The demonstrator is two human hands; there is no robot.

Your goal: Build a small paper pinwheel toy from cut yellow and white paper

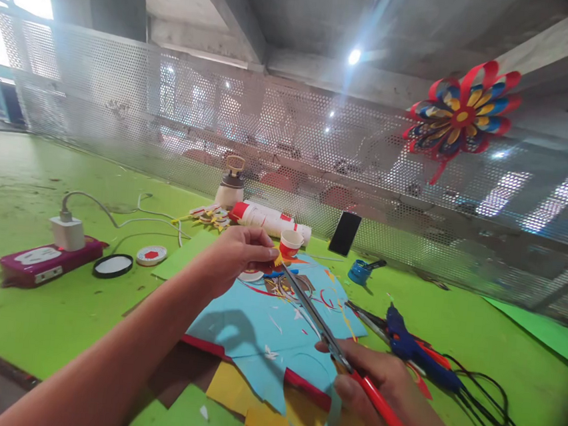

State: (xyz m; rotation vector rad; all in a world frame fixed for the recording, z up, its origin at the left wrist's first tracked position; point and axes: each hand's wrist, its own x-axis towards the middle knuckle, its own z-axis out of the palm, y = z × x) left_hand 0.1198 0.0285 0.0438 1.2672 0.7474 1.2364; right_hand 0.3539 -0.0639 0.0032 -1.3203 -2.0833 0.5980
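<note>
My left hand [232, 255] pinches a small yellow paper piece [278, 259] between thumb and fingertips. In my right hand [388, 384] is a pair of scissors [317, 318] with red handles, its long metal blades pointing up and left. The blade tips meet or nearly meet the yellow piece; whether they touch, I cannot tell. Beneath both hands lies a light blue sheet [258, 324] strewn with paper scraps and thin coloured strips. A red and white paper cup [291, 242] stands just behind the yellow piece.
A glue gun [416, 349] with black cables lies at right. Left are a purple power strip [48, 260] with a charger and a black-rimmed lid [113, 265]. Stacked cups [273, 221], a spray bottle [230, 184], a phone [345, 233] and a perforated screen [282, 126] stand behind.
</note>
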